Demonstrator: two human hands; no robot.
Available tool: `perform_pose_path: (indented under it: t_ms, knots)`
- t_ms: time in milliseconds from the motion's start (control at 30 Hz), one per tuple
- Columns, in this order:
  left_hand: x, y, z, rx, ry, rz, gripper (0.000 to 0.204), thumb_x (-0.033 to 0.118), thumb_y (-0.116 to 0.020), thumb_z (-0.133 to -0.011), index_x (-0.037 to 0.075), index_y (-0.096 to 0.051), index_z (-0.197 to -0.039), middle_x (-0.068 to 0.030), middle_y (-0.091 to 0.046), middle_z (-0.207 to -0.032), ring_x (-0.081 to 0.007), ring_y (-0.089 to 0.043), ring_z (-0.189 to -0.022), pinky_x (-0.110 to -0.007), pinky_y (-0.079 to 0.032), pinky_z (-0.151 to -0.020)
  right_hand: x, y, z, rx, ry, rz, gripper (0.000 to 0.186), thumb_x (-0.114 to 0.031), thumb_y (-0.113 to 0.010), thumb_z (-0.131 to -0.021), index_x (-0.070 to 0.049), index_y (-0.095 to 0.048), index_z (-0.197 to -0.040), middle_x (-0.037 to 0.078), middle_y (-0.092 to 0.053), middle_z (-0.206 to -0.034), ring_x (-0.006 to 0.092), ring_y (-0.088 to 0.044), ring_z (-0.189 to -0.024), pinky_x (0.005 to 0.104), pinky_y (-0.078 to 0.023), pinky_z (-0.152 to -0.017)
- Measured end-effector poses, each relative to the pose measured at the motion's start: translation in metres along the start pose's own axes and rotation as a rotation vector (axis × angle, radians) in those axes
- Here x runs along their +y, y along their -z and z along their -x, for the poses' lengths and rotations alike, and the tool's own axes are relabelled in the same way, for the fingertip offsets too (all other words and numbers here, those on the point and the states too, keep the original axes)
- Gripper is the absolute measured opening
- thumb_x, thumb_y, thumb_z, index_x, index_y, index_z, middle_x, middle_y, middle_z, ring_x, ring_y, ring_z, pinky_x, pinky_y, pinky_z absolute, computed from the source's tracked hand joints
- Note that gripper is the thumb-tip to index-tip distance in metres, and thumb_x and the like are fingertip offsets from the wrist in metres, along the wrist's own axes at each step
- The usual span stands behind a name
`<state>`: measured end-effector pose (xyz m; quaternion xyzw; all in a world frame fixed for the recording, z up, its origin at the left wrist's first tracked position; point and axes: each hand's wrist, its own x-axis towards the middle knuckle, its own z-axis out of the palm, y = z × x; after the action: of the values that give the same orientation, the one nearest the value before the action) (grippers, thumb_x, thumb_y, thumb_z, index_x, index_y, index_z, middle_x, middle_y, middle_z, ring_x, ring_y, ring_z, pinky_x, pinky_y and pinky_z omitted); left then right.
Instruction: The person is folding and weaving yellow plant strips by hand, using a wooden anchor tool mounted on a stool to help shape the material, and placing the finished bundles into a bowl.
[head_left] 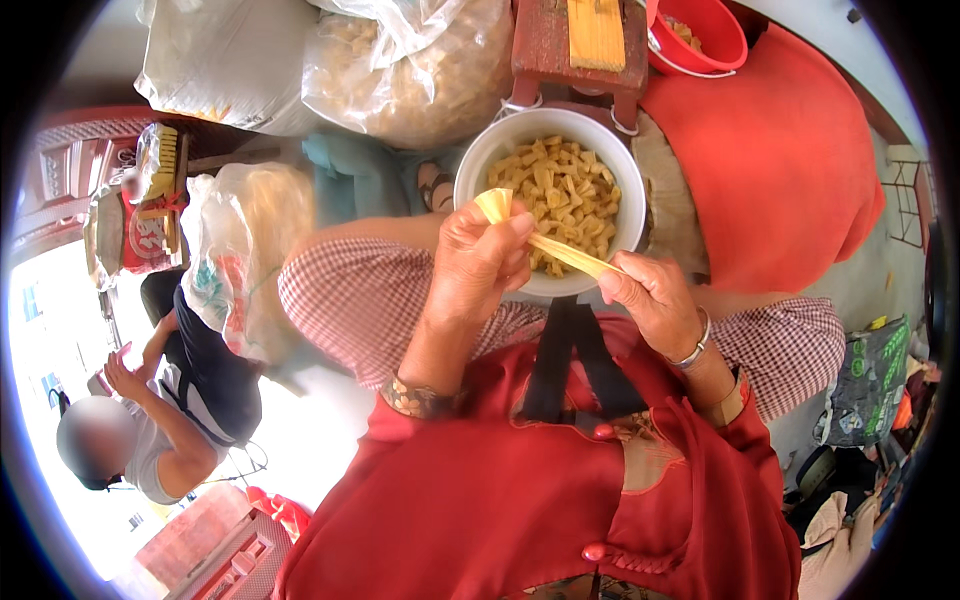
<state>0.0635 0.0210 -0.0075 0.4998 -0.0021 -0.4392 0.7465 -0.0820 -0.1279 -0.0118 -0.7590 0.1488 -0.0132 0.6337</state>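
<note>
My left hand [476,262] is closed on a pale yellow strip [560,248], whose wider folded end sticks up above my thumb. My right hand [652,298] pinches the other end, lower and to the right, so the narrow middle stretches between them. Both hands are over the near part of a white round bowl [630,180], which holds several short, chunky yellow-tan pieces [562,180]. The palms and some fingertips are hidden.
Clear bags [400,75] lie at upper left, a wooden stool [532,60] and red bucket [730,45] at top, red cloth [770,170] at right. Another person [180,400] sits at left near a bag [250,260]; a dark bag [860,385] lies at right.
</note>
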Motion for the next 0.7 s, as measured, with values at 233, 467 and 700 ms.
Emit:
perform_pose_path:
  t_ms: [233, 467, 700]
  knots:
    - [0.050, -0.054, -0.061, -0.057, -0.199, -0.154, 0.005, 0.006, -0.059, -0.085, 0.001, -0.059, -0.086, 0.0005, -0.051, -0.063, -0.0055, -0.042, -0.047, -0.022, -0.039, -0.040, -0.029, 0.062, -0.058, 0.234, 0.202, 0.238, 0.033, -0.027, -0.054, -0.091, 0.000, -0.050, -0.073, 0.012, -0.044, -0.057, 0.0207, -0.043, -0.050, 0.0316, -0.037, -0.050]
    - [0.102, -0.100, -0.137, -0.097, -0.549, -0.458, 0.013, 0.011, -0.058, -0.086, -0.001, -0.061, -0.082, -0.0012, -0.056, -0.062, -0.0067, -0.052, -0.054, -0.023, -0.043, -0.045, -0.055, 0.126, -0.140, 0.487, 0.369, 0.443, 0.033, -0.029, -0.052, -0.090, 0.001, -0.052, -0.075, 0.014, -0.045, -0.059, 0.0245, -0.044, -0.055, 0.0346, -0.038, -0.054]
    - [0.072, -0.061, -0.165, 0.241, -0.766, -0.920, 0.016, 0.010, -0.061, -0.081, -0.005, -0.064, -0.084, -0.0065, -0.061, -0.061, -0.0107, -0.055, -0.058, -0.029, -0.045, -0.054, 0.010, 0.110, -0.142, 0.457, 0.227, 0.449, 0.034, -0.031, -0.053, -0.091, -0.001, -0.053, -0.074, 0.005, -0.042, -0.059, 0.0133, -0.041, -0.055, 0.0312, -0.034, -0.053]
